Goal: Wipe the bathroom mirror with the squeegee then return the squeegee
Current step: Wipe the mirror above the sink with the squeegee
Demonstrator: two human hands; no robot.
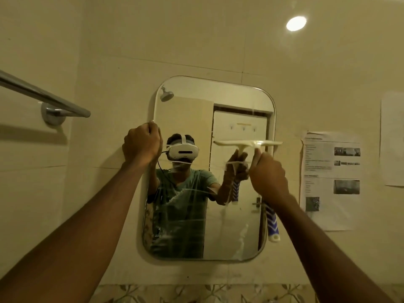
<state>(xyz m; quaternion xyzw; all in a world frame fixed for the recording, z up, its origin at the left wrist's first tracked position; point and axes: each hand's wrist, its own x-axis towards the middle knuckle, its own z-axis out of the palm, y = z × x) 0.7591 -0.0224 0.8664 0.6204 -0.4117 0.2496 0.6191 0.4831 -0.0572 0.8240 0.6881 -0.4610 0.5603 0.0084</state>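
A rounded rectangular mirror [236, 219] hangs on the tiled wall, streaked with water lines across its lower half. My right hand [267, 173] grips the squeegee [260, 144] around the upper part of its handle. The pale blade lies level against the glass near the mirror's right edge, about a third of the way down. The blue and white handle end [272, 224] sticks out below my wrist. My left hand [142, 145] is closed over the mirror's left edge, near its upper corner.
A chrome towel rail [43, 96] projects from the wall at the upper left. Printed sheets [331, 180] are stuck to the wall right of the mirror. A ceiling light [296, 23] glows above. A patterned tile border [196, 294] runs along the bottom.
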